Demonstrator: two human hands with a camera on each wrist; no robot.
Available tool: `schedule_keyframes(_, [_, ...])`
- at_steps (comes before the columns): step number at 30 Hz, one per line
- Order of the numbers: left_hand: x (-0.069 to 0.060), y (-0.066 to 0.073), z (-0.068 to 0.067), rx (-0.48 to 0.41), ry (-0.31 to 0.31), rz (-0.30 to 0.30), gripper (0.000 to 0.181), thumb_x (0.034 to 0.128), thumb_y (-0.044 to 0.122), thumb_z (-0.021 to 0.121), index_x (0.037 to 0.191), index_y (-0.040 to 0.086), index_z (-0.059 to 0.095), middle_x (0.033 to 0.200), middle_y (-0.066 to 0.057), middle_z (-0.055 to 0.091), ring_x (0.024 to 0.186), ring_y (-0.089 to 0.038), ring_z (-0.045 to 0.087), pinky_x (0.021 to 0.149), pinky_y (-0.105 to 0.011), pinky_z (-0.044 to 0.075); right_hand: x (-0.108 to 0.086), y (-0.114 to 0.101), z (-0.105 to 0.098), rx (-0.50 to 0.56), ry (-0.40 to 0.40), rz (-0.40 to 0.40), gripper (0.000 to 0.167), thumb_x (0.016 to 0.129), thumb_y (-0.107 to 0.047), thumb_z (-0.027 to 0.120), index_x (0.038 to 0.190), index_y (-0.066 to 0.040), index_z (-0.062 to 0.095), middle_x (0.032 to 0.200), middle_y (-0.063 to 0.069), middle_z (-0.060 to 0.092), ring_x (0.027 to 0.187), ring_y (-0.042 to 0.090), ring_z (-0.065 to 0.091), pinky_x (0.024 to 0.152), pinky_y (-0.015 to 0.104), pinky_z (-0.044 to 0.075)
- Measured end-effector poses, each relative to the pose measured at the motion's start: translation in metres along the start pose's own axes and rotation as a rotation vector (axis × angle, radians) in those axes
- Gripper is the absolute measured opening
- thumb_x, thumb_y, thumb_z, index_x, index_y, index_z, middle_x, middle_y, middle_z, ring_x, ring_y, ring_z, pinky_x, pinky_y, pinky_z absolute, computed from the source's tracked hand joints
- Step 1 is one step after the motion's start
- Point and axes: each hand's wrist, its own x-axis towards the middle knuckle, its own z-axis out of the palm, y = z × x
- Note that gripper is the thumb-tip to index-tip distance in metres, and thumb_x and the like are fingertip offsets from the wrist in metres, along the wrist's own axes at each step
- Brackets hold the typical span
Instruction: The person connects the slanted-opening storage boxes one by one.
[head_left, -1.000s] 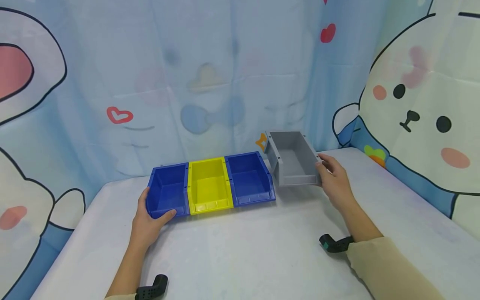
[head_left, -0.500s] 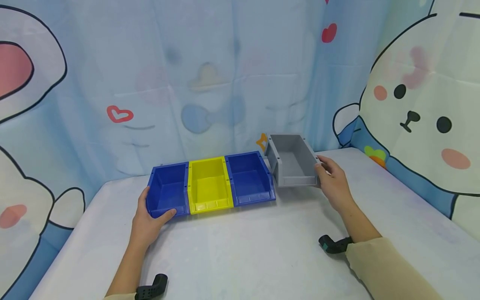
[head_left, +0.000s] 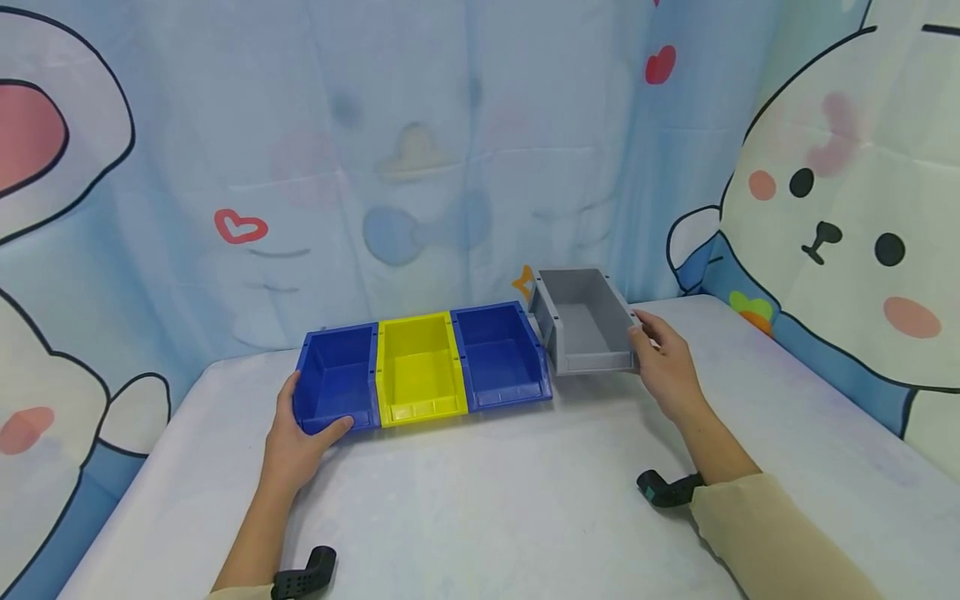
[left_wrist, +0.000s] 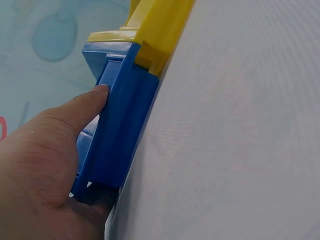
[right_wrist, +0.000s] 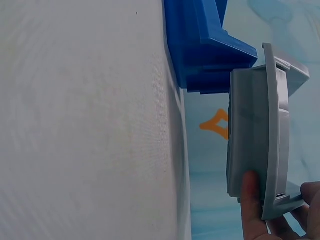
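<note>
Three plastic storage bins stand side by side in a row: a blue bin (head_left: pixel 336 379) on the left, a yellow bin (head_left: pixel 420 371) in the middle, another blue bin (head_left: pixel 501 354) on the right. My left hand (head_left: pixel 294 446) grips the left blue bin's outer end, thumb at its front lip. At the row's right end, my right hand (head_left: pixel 667 367) holds a grey bin (head_left: pixel 588 321) by its right side. The right wrist view shows this grey bin (right_wrist: pixel 250 130) raised off the table, its left side close to the right blue bin; whether they touch, I cannot tell.
A white cloth covers the table (head_left: pixel 480 508). Behind it hangs a light blue curtain (head_left: pixel 420 100) with cartoon prints, close to the backs of the bins. A black wrist device (head_left: pixel 303 575) sits on the left wrist, another black device (head_left: pixel 670 489) on the right.
The grey bin has come down slightly with my right hand, mostly in the first half second. My left hand and the three-bin row have hardly moved.
</note>
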Motion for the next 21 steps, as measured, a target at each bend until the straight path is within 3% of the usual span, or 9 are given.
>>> schedule_keyframes(13, [-0.0005,0.0000,0.0005,-0.014,0.003,0.004,0.110,0.0919,0.037,0.077,0.168,0.026,-0.002,0.173,-0.020,0.011,0.158,-0.048,0.015,0.125,-0.068,0.018,-0.0001,-0.0015,-0.0004,0.027,0.011,0.034,0.061,0.111,-0.045,0.034,0.164,-0.015,0.029,0.167,0.021,0.030,0.147,0.046,0.041,0.110,0.060,0.045])
schedule_keyframes(21, [0.0009,-0.0028,0.0005,-0.012,-0.001,0.001,0.110,0.0920,0.036,0.077,0.168,0.026,-0.003,0.174,-0.020,0.011,0.158,-0.048,0.015,0.126,-0.067,0.018,-0.0015,-0.0026,-0.0003,0.007,-0.010,-0.002,0.061,0.112,-0.044,0.036,0.164,-0.013,0.030,0.164,0.023,0.035,0.146,0.047,0.042,0.109,0.058,0.047])
